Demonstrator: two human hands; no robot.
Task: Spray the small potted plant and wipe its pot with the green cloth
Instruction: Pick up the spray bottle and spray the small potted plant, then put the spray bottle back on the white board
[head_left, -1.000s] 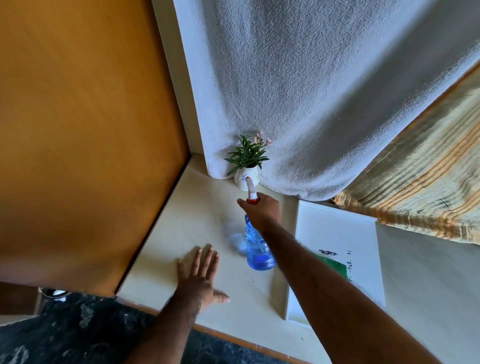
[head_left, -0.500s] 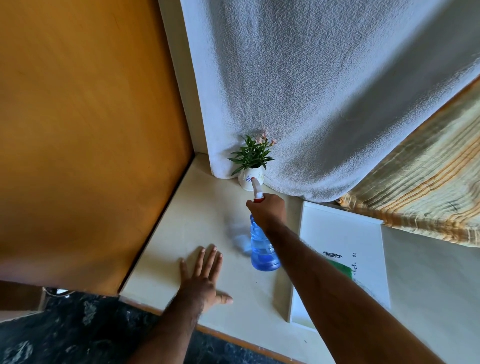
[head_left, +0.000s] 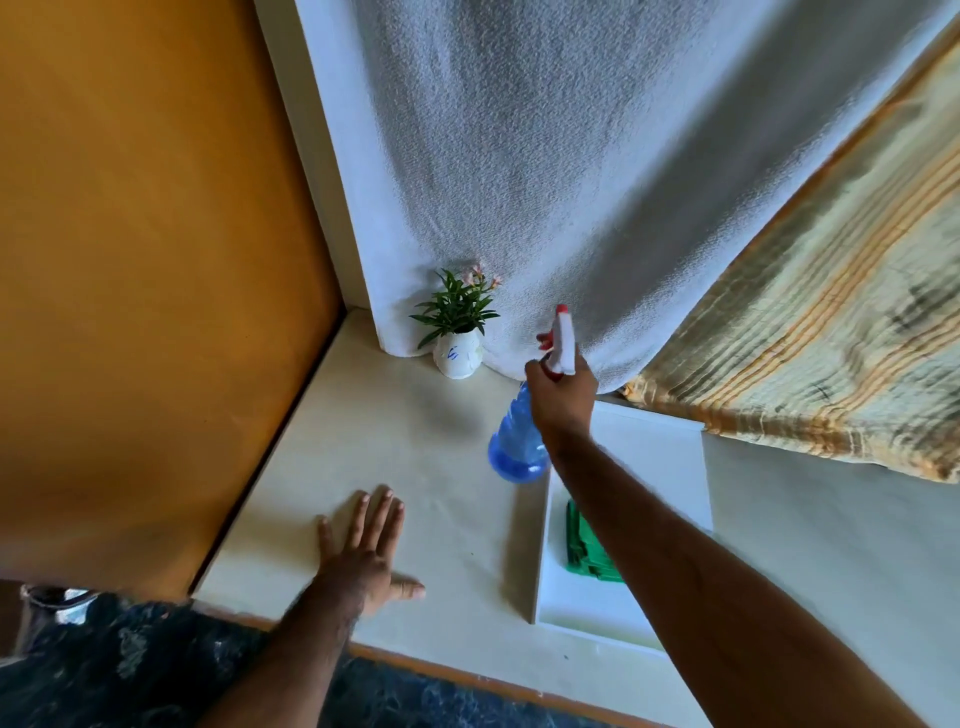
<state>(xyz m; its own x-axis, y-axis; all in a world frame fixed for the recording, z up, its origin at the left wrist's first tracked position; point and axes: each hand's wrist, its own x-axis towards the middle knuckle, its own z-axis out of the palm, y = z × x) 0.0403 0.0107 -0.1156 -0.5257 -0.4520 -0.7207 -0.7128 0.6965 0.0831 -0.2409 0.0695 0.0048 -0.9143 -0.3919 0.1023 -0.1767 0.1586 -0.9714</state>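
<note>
Daylight enters from the far right, filtering through the white curtain (head_left: 597, 171) and the striped cloth (head_left: 810, 332), both of which glow softly without glare. The pale counter (head_left: 363, 441) is evenly lit; the orange wall (head_left: 156, 234) on the left is dimmer and darkens toward its near edge. Soft shadows fall leftward: one beside the spray bottle (head_left: 517, 447), one under the left hand (head_left: 363, 556), one along the left inner wall of the white tray (head_left: 670, 519). The right hand (head_left: 561, 395) and bottle show slight motion blur. Wide-angle distortion bends straight edges near the frame borders. The dark floor (head_left: 130, 665) at the near left is underexposed.
</note>
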